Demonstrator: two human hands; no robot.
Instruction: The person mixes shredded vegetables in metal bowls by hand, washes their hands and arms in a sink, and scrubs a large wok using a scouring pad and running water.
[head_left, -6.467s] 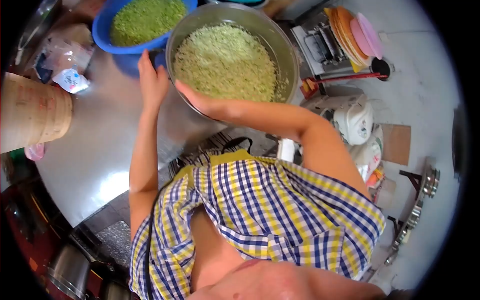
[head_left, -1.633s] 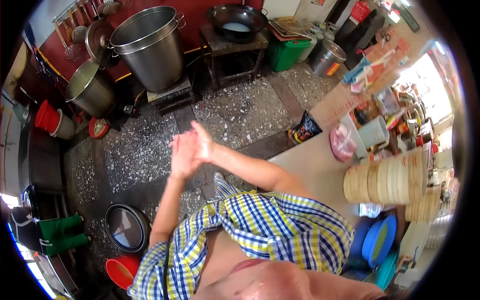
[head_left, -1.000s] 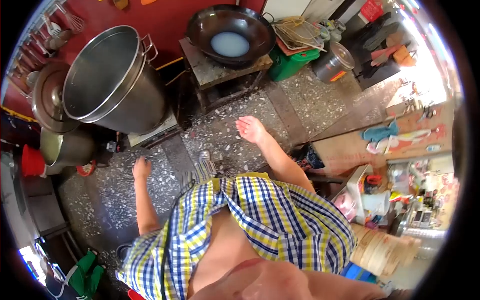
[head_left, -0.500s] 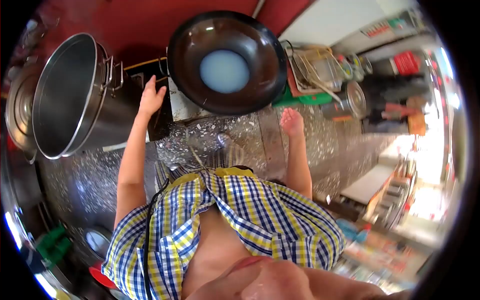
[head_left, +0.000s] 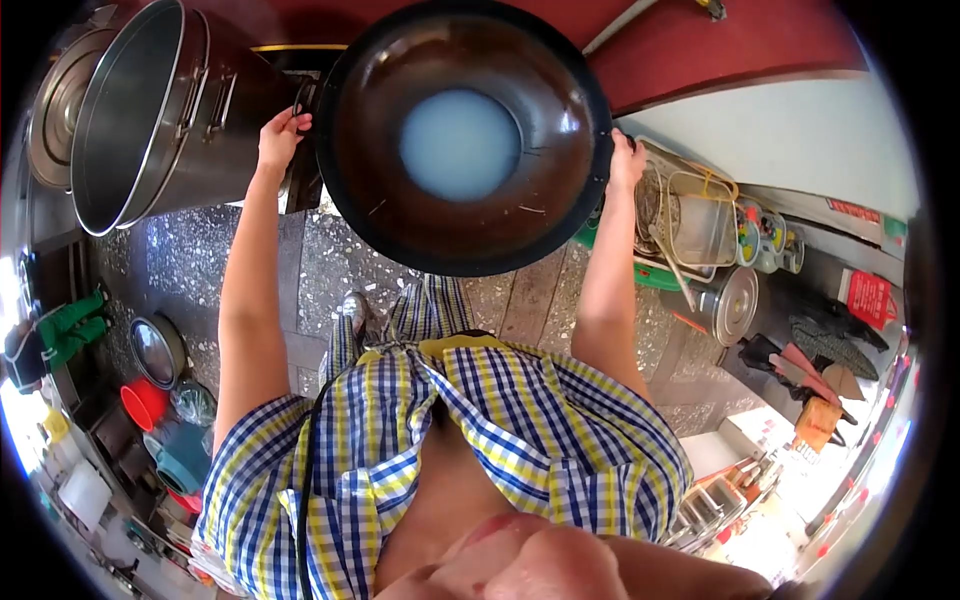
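A large dark wok (head_left: 400, 220) with a black rim is in front of my body in the head view. Cloudy bluish-white liquid (head_left: 460, 145) lies pooled at its bottom. The fingers of my left hand (head_left: 283, 138) are closed around the loop handle (head_left: 303, 97) on the wok's left side. At the opposite side, my right hand (head_left: 626, 163) grips the wok by its right edge, where the handle is mostly hidden by the fingers. The wok's underside cannot be seen.
To the left stands a tall metal stockpot (head_left: 150, 120), a round lid (head_left: 62, 120) beyond it. A wire basket (head_left: 695, 205) and a lidded metal pot (head_left: 735, 305) sit on the right. A red bowl (head_left: 145, 402) and a round basin (head_left: 158, 350) are at lower left.
Both hands, open and apart from the wok before, have moved up and closed on its two sides. The wok now appears larger and nearer, and the camera view has shifted.
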